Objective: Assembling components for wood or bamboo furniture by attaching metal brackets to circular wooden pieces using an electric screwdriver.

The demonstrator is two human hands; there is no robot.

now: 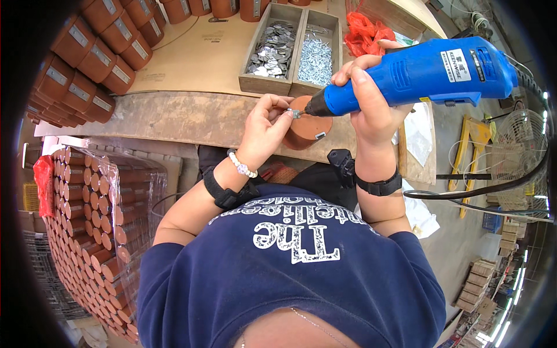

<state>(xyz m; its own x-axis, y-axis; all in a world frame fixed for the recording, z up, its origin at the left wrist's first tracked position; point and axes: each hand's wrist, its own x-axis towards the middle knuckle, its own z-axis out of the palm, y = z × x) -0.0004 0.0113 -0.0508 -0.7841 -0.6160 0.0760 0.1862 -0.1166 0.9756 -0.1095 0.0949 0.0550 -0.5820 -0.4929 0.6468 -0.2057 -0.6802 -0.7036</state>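
My right hand [377,110] is wrapped round the body of a blue electric screwdriver [400,78]. The tool lies nearly level and its dark nose points left, down to a reddish-brown cylindrical pot [307,130] at the front of the bench. Between thumb and fingers, my left hand [264,124] pinches a small grey metal plate [296,114] against the pot's upper side. The screwdriver's tip meets the pot right beside that plate; whether a screw sits there is too small to tell. A small metal fitting [319,136] shows on the pot's near side.
Behind the pot, a wooden tray holds flat metal plates [271,52] and another holds screws [315,58]. A red plastic bag [365,32] lies beside them. Brown pots [87,64] are stacked at back left, more wrapped pots [93,220] below. A black cable [464,196] loops at right.
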